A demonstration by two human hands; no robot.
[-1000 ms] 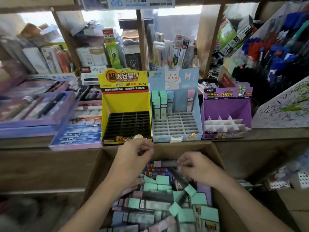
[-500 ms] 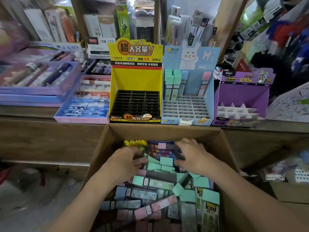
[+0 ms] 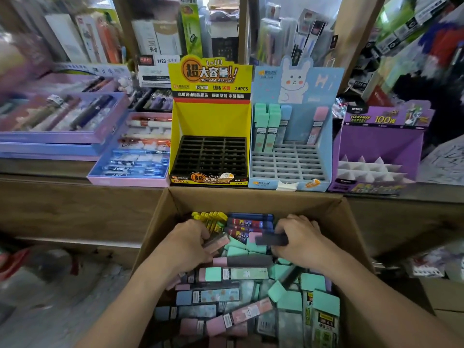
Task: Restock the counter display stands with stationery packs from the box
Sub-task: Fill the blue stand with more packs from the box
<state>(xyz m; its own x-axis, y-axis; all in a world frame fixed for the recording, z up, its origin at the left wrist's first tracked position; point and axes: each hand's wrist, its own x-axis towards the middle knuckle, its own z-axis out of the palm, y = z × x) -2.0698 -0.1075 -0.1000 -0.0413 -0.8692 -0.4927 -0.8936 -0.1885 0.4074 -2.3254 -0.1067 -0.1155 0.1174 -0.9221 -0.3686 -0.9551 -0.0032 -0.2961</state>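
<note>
Stationery packs (image 3: 233, 273) lie heaped in the box (image 3: 251, 199) against the counter (image 3: 62, 172) front edge, below the part-filled blue stand (image 3: 288, 159). The left hand (image 3: 190, 243) curls round a pink-capped pack (image 3: 217, 241); the right hand (image 3: 300, 241) pinches a dark pack (image 3: 272, 239). Best lift each cap-up for the slots.

Matt cardboard box (image 3: 351, 222) (packs (image 3: 236, 273) glossy, seemingly plastic)

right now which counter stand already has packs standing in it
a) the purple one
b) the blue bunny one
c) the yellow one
b: the blue bunny stand has a few green, blue and pink packs upright in its back rows, while the yellow stand and the purple stand show only bare slots.
</note>
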